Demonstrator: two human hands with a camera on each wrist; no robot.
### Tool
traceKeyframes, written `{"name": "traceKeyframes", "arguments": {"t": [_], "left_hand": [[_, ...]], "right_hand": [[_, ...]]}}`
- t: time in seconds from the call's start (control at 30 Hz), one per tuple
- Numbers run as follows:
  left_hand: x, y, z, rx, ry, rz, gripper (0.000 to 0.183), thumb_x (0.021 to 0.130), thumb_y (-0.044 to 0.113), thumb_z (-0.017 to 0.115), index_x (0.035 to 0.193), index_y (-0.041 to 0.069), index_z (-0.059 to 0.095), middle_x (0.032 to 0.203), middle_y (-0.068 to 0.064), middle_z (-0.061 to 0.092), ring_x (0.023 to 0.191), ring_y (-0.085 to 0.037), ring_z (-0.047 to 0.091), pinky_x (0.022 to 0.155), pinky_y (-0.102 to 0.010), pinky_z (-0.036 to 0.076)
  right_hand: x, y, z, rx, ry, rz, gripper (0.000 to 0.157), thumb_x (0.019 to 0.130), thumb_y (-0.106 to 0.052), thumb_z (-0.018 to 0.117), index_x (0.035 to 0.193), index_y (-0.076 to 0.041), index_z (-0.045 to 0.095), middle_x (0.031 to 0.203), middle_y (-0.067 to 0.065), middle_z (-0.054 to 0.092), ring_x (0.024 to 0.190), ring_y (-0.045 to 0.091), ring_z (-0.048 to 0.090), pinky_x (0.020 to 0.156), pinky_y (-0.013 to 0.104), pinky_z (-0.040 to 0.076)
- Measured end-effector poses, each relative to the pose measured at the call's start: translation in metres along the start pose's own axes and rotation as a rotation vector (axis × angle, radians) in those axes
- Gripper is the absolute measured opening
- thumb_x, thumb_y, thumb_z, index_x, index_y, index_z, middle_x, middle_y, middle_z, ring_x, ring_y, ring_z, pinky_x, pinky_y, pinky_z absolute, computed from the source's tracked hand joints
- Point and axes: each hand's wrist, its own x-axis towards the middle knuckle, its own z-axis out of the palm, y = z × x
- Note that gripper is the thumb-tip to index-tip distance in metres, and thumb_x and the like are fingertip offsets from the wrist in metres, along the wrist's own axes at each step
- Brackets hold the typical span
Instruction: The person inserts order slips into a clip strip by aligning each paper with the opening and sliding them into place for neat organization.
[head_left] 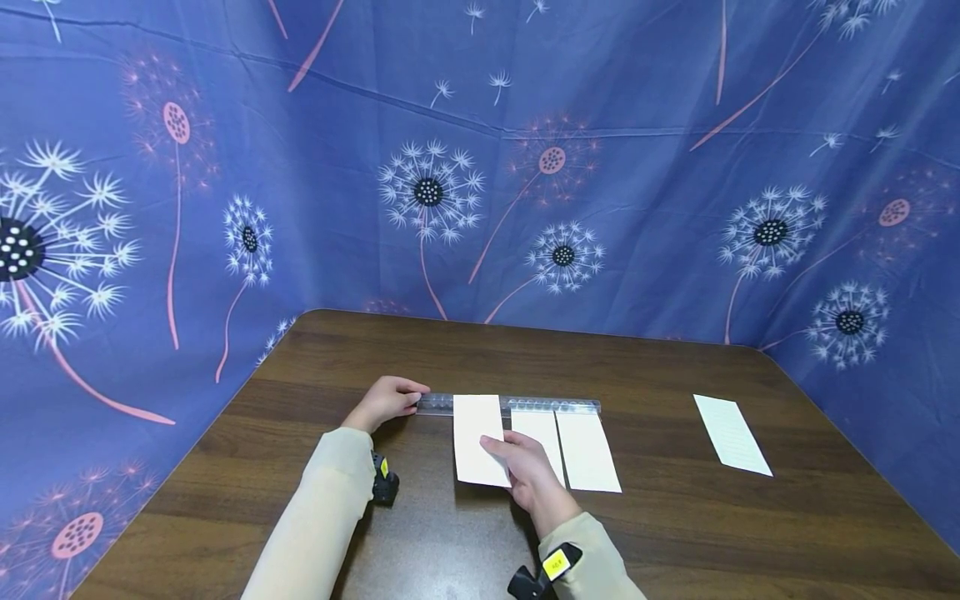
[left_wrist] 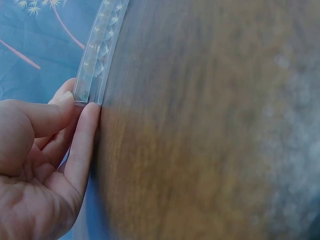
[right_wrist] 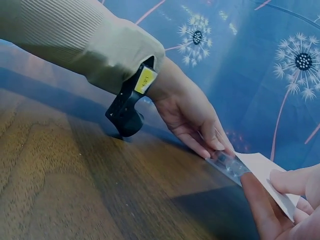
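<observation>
With its thumb and fingers, my left hand (head_left: 385, 403) pinches the left end of a long clear plastic strip (head_left: 435, 405) with a row of round bumps along it. In the left wrist view the strip (left_wrist: 100, 52) runs upward from the fingertips. My right hand (head_left: 529, 472) holds a white card (head_left: 477, 442) by its lower right side, thumb on its face. This card's upper end overlaps the strip. Two more white cards, a middle one (head_left: 534, 442) and a right one (head_left: 588, 454), lie side by side with their top edges at the strip; the right hand partly hides the middle one.
A separate white sheet with faint lines (head_left: 732, 435) lies off to the right on the brown wooden table (head_left: 660, 533). Blue dandelion-print cloth (head_left: 637, 183) hangs behind the table and at both sides. Each wrist wears a black camera mount.
</observation>
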Motion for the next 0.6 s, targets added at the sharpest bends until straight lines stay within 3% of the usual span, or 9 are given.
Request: {"name": "traceKeyframes", "arguments": {"t": [0.4, 0.6], "left_hand": [[0.0, 0.0, 0.001, 0.002, 0.004, 0.005, 0.021, 0.093, 0.001, 0.055, 0.109, -0.001, 0.068, 0.111, -0.015, 0.062, 0.086, -0.017, 0.06, 0.075, -0.027, 0.054], [0.002, -0.001, 0.0, -0.003, 0.001, 0.005, 0.021, 0.093, 0.0, 0.055, 0.109, -0.002, 0.068, 0.11, -0.016, 0.062, 0.084, -0.017, 0.059, 0.074, -0.027, 0.054]], "right_hand": [[0.0, 0.002, 0.02, 0.063, -0.059, -0.009, 0.037, 0.084, -0.012, 0.07, 0.112, 0.007, 0.054, 0.082, 0.004, 0.064, 0.071, 0.014, 0.062, 0.062, 0.026, 0.051], [0.0, 0.002, 0.028, 0.088, -0.07, -0.005, 0.042, 0.084, -0.009, 0.069, 0.117, 0.01, 0.05, 0.084, 0.007, 0.065, 0.072, 0.015, 0.064, 0.063, 0.028, 0.054]]}}
